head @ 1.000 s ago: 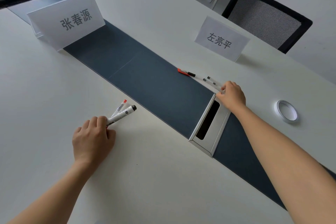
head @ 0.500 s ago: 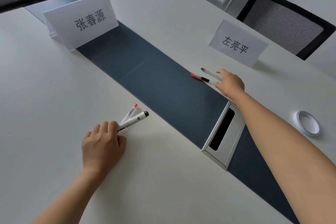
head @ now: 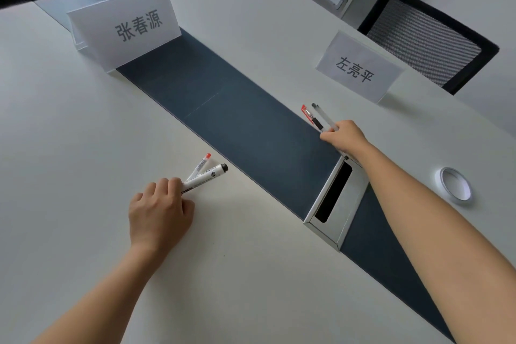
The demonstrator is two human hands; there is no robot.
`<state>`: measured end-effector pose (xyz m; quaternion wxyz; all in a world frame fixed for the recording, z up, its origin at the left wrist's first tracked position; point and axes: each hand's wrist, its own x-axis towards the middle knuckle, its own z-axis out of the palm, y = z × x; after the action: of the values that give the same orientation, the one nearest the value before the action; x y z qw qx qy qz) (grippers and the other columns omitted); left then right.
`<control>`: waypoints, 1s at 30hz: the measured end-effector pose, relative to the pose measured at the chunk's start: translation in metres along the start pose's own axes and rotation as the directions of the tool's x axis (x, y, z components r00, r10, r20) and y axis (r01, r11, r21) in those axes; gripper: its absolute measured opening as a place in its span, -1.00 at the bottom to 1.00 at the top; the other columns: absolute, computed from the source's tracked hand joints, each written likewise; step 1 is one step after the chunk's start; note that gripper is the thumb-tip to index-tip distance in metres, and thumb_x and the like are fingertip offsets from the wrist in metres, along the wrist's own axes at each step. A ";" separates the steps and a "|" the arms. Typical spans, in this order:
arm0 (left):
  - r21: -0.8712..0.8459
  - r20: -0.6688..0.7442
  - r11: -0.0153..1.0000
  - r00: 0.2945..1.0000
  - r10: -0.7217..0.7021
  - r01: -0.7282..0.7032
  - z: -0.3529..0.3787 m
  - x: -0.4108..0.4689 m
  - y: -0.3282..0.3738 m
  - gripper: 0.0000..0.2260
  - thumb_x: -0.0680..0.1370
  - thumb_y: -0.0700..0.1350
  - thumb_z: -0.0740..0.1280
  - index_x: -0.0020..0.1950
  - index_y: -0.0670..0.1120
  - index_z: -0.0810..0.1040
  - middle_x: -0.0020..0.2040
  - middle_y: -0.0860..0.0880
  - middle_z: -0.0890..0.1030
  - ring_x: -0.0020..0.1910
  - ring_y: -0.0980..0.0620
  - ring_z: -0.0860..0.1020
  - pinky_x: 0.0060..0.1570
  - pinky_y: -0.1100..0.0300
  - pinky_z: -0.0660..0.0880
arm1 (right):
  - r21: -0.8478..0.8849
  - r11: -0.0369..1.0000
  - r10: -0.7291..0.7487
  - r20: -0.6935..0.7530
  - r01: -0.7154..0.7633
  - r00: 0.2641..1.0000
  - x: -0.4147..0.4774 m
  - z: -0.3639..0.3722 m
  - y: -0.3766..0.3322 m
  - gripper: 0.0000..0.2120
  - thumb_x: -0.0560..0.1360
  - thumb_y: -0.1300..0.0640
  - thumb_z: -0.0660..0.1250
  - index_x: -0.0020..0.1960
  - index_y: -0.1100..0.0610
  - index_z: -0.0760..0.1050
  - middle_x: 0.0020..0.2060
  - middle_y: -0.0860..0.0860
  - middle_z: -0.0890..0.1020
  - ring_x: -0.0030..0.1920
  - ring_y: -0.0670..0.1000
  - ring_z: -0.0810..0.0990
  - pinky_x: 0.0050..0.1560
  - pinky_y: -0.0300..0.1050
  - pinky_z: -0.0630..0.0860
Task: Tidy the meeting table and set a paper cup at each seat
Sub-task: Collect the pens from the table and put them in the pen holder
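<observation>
My left hand (head: 160,209) rests on the white table (head: 83,148), fingers closed around a white marker with a black cap (head: 208,174) and a thin pen with a red tip (head: 199,166). Across the dark centre strip (head: 237,120), my right hand (head: 342,135) grips a clear pen (head: 324,117) together with a red-clipped pen (head: 310,116), both pointing away from me. No paper cup is in view.
Two white name cards stand on the table, one at far left (head: 125,28) and one at far right (head: 360,70). A metal cable box (head: 335,204) sits open in the strip. A tape roll (head: 453,186) lies at right. A mesh chair (head: 427,39) stands behind.
My right hand moved away from the cable box toward the pens and closed on the clear pen and the red-clipped pen, lifting their far ends. The left hand kept its two pens.
</observation>
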<state>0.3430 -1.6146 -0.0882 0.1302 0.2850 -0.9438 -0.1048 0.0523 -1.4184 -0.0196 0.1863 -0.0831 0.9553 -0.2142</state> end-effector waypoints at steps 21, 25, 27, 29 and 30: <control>-0.636 0.228 0.771 0.962 0.149 0.031 -0.173 -0.059 0.068 -0.94 0.45 -0.34 0.22 -0.13 -0.28 0.34 -0.36 -0.16 0.36 -0.38 -0.12 0.31 -0.41 0.13 0.21 | 0.634 0.710 0.436 -0.053 -0.307 0.898 -0.465 -0.019 0.116 -0.85 0.42 0.34 0.14 -0.22 0.12 0.24 -0.48 0.04 0.33 -0.58 -0.07 0.26 -0.55 -0.23 0.26; -0.780 0.244 0.619 0.865 0.438 -0.093 -0.223 -0.139 0.136 -0.91 0.43 -0.39 0.23 -0.18 -0.25 0.33 -0.36 -0.10 0.33 -0.39 -0.07 0.26 -0.39 0.16 0.20 | 0.716 0.638 0.496 -0.103 -0.282 0.862 -0.564 -0.008 0.142 -0.83 0.44 0.30 0.20 -0.24 0.11 0.25 -0.54 0.00 0.32 -0.61 -0.07 0.26 -0.55 -0.22 0.25; -0.838 0.308 0.543 0.776 0.551 -0.053 -0.232 -0.190 0.164 -0.91 0.40 -0.41 0.23 -0.18 -0.30 0.34 -0.36 -0.11 0.33 -0.35 -0.05 0.26 -0.36 0.15 0.19 | 0.763 0.582 0.555 -0.120 -0.281 0.823 -0.615 0.004 0.161 -0.83 0.43 0.29 0.22 -0.24 0.11 0.27 -0.59 -0.06 0.30 -0.63 -0.06 0.23 -0.57 -0.25 0.22; -0.869 0.375 0.495 0.662 0.649 0.006 -0.232 -0.246 0.186 -0.89 0.33 -0.33 0.28 -0.21 -0.29 0.36 -0.37 -0.10 0.32 -0.35 -0.04 0.26 -0.36 0.14 0.18 | 0.812 0.507 0.650 -0.141 -0.288 0.746 -0.664 0.020 0.180 -0.83 0.43 0.30 0.22 -0.24 0.12 0.27 -0.57 -0.06 0.29 -0.63 -0.07 0.22 -0.58 -0.26 0.19; -0.872 0.405 0.488 0.597 0.692 0.026 -0.231 -0.276 0.194 -0.87 0.28 -0.27 0.27 -0.24 -0.24 0.36 -0.38 -0.09 0.32 -0.36 -0.03 0.26 -0.37 0.15 0.18 | 0.838 0.464 0.701 -0.150 -0.286 0.697 -0.688 0.030 0.189 -0.84 0.42 0.30 0.22 -0.24 0.13 0.26 -0.54 -0.03 0.29 -0.63 -0.07 0.21 -0.58 -0.26 0.18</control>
<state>0.5359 -1.3289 0.1311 -0.1176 -0.0866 -0.7899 -0.5955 0.6796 -1.0969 0.0924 0.0167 0.3507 0.7634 -0.5422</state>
